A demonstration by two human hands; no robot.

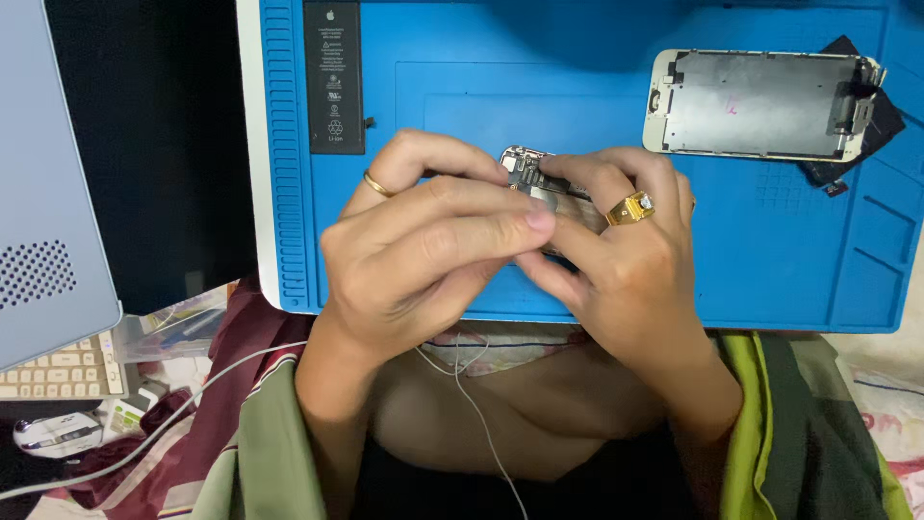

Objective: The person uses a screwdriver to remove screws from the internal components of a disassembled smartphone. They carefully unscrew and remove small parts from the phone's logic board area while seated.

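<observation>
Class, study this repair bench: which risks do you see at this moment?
1. Both hands, left hand and right hand, pinch the bare circuit board in mid-air; it might bend or drop.
2. The black battery lies loose near the blue mat edge and might get knocked.

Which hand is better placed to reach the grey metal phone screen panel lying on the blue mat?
Right, probably. The right hand sits nearer the grey metal screen panel at the blue mat's upper right, though both hands grip the small circuit board; the left hand is farther.
</observation>
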